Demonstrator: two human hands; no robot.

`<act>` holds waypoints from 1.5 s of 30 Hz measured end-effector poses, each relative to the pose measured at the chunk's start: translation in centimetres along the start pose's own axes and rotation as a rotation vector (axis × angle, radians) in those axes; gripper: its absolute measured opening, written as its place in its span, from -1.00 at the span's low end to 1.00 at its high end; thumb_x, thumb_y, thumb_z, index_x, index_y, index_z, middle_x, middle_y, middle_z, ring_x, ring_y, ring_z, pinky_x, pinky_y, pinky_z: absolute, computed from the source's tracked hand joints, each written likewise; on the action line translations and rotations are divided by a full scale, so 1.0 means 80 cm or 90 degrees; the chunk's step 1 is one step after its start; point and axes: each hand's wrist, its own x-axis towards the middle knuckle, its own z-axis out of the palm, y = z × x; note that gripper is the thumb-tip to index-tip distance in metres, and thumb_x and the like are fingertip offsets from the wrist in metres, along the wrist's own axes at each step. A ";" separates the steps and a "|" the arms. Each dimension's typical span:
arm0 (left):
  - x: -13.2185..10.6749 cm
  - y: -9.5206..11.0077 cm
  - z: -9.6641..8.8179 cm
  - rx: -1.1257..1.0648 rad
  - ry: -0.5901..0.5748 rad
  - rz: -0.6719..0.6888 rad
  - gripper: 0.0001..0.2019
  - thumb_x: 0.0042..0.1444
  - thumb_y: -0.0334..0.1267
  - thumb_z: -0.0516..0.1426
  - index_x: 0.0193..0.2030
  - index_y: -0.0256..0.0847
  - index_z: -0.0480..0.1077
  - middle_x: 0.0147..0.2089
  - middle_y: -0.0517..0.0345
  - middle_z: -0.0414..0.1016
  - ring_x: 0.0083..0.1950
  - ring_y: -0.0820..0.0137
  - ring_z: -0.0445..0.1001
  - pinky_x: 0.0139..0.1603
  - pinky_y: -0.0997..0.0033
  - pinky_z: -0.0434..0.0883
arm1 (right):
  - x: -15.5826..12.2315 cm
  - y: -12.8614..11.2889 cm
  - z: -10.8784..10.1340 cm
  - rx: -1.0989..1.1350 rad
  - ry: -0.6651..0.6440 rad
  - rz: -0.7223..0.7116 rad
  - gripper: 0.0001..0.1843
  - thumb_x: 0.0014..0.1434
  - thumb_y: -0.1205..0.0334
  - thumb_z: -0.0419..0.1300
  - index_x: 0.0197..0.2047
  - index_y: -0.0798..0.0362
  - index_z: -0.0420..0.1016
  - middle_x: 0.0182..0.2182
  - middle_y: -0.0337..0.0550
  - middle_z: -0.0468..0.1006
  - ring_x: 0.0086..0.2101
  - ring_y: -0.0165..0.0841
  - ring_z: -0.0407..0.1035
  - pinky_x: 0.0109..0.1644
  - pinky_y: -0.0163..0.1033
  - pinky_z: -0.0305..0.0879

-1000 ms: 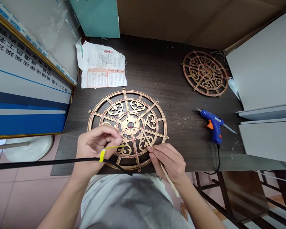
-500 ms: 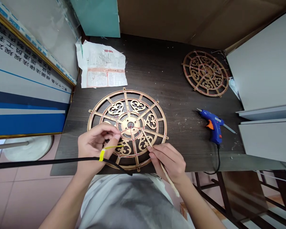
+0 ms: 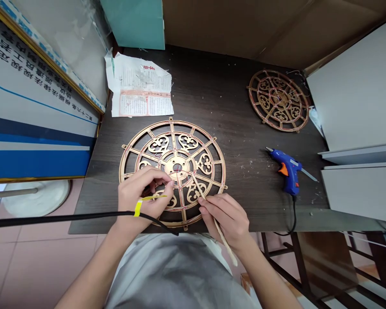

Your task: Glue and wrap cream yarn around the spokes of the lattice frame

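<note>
A round openwork wooden frame (image 3: 173,162) with scroll cut-outs lies flat on the dark table in front of me, fine red wire running along its rings and spokes. Over its lower left part, my left hand (image 3: 144,189) pinches thumb against fingertips near the hub; a thin red wire seems to run from there, though the held end is too fine to be sure of. My right hand (image 3: 227,219) grips a thin pale wooden stick (image 3: 197,184) like a pencil, its tip touching the ring around the hub.
A blue glue gun (image 3: 287,169) lies to the right, its cord over the table edge. A second round frame (image 3: 279,101) rests at the back right. Printed paper (image 3: 141,88) lies back left. A black cable (image 3: 83,216) with a yellow tie crosses in front of my left hand.
My left hand has shifted slightly right, nearer the hub. The right hand and stick stay nearly in place, the stick's tip still at the same ring.
</note>
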 end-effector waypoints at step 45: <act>0.000 -0.002 0.011 0.102 -0.018 0.062 -0.89 0.19 -0.47 0.20 -0.25 -0.18 0.44 -0.29 0.17 0.52 -0.24 0.40 0.46 -0.21 0.39 0.40 | 0.002 0.001 0.000 -0.013 0.004 -0.002 -0.55 0.14 0.64 0.31 0.08 0.15 0.52 -0.15 0.00 0.65 -0.22 -0.28 0.47 -0.17 -0.10 0.53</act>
